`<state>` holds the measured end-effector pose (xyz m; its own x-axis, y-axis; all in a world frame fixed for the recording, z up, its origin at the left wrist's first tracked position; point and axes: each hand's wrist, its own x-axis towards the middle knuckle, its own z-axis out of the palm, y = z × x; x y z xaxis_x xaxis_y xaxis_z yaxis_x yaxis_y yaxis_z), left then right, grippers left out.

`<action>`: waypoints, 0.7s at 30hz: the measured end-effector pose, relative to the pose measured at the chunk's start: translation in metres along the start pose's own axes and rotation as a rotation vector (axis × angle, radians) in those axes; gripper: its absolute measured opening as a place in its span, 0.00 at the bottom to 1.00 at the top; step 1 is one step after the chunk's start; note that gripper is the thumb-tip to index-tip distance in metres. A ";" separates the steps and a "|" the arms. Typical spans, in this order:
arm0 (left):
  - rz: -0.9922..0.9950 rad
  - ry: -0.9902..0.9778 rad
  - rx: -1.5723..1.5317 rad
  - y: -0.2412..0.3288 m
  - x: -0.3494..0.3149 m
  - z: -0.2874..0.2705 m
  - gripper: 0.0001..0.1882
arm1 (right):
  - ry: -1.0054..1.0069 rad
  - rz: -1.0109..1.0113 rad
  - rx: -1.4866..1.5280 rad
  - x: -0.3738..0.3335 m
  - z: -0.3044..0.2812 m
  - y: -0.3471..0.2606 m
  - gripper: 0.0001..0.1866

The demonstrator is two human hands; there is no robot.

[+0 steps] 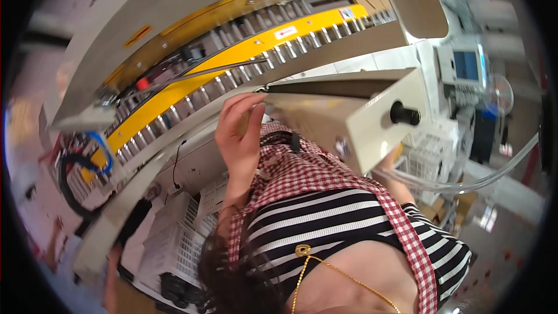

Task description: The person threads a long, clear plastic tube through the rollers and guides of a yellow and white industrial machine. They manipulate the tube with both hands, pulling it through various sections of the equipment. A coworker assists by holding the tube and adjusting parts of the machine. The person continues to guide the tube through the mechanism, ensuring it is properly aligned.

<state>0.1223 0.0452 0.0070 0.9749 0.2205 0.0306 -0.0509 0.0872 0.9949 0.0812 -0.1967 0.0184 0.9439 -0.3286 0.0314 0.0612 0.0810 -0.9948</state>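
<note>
A long cream metal box, with a black knob on its right end, sits in front of my body. My left hand is raised at the box's left end. Its fingers are bent and the thumb tip comes close to the index fingertip, beside a small shiny metal part. What lies between those fingertips is too small to make out. Most of my right hand is hidden behind the right end of the box; only a little skin shows, and its fingers cannot be seen.
A machine with a yellow rail and rows of shiny metal cylinders arches ahead. A thin grey rod crosses it. White plastic crates stand at lower left. A clear hose curves at right, below a monitor and a fan.
</note>
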 end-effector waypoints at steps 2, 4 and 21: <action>0.021 -0.137 0.075 -0.006 0.021 -0.005 0.08 | 0.029 0.050 0.000 0.006 0.009 0.004 0.24; -0.058 -0.265 0.068 0.001 0.037 -0.003 0.06 | 0.084 0.062 0.008 0.002 0.029 -0.014 0.24; 0.193 -0.840 0.240 0.019 0.103 0.023 0.14 | 0.130 0.091 0.056 0.029 0.070 -0.034 0.25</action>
<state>0.2270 0.0475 0.0309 0.7958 -0.5823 0.1658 -0.2753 -0.1041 0.9557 0.1289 -0.1435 0.0603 0.8965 -0.4366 -0.0750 -0.0011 0.1672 -0.9859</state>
